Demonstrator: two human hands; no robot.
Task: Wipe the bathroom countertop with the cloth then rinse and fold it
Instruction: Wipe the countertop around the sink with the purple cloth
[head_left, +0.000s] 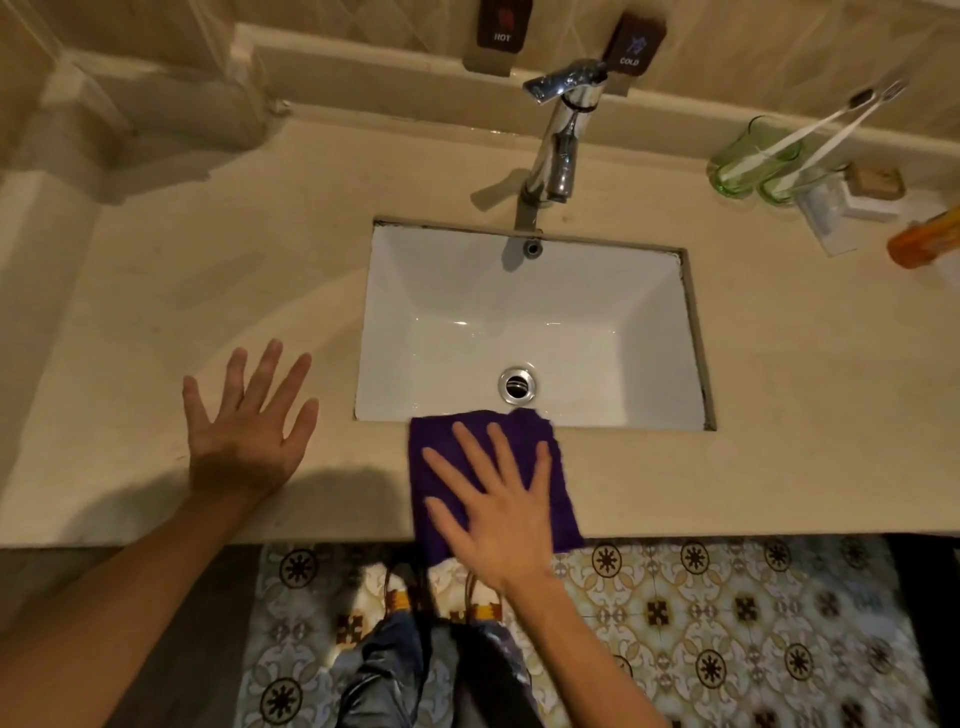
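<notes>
1. The purple cloth (545, 467) is partly covered by the right hand (498, 512); an orange item (924, 240) is cut off at the right edge.
2. The cloth is seen folded and fuzzy, laid on the countertop's front strip, its far edge overhanging the white rectangular sink (530, 312); it is pressed by flat, spread fingers.
3. The left hand (244, 431) is held released, fingers splayed, over the beige stone countertop (208, 270); a chrome faucet (558, 140) and green glasses (748, 161) are set behind.

Open countertop (156, 291) left; glasses (753, 161) crowding right.
</notes>
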